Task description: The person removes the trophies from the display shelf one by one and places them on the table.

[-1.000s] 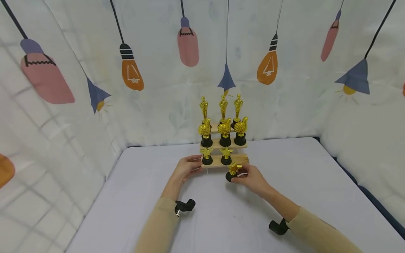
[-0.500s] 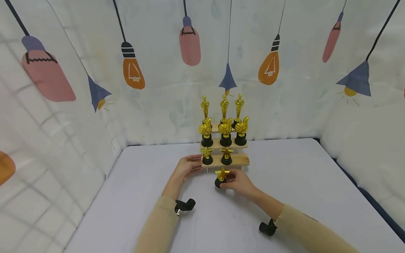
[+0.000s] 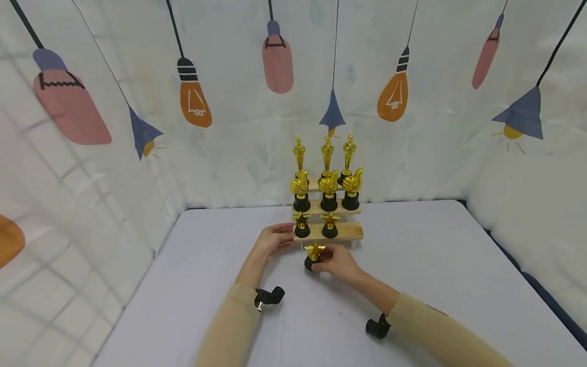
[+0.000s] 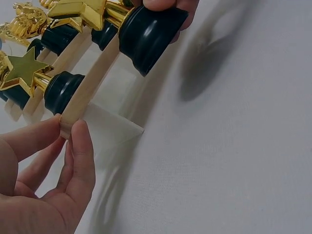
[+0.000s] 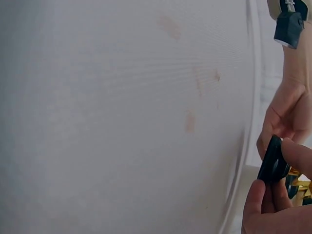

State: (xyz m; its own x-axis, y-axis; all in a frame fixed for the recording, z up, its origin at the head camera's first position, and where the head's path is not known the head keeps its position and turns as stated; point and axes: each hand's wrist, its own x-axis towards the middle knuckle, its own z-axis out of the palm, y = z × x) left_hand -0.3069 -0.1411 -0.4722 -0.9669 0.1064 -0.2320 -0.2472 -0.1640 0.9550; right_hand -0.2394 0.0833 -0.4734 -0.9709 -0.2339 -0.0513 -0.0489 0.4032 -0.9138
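Note:
My right hand [image 3: 340, 264] holds a small gold star trophy [image 3: 314, 252] by its black base, just in front of the lowest tier of a wooden display stand [image 3: 350, 232]. In the left wrist view this trophy's base [image 4: 148, 36] hangs over the table cloth, clear of the plank. With thumb and fingers, my left hand [image 3: 273, 240] pinches the left end of that lowest plank [image 4: 92, 87]. Two more star trophies stand on it, one left [image 3: 301, 226] and one in the middle [image 3: 329, 226]; the plank's right part is bare.
Three thumbs-up trophies [image 3: 328, 191] fill the middle tier, and three gold figure trophies [image 3: 327, 155] stand on the top one. The stand is on a white-covered table [image 3: 412, 265], near a curtain [image 3: 229, 168] printed with lamps.
The right hand has moved left with the star trophy, from before the plank's right end to before its left half, dipping lower on the way. The left hand stays on the plank.

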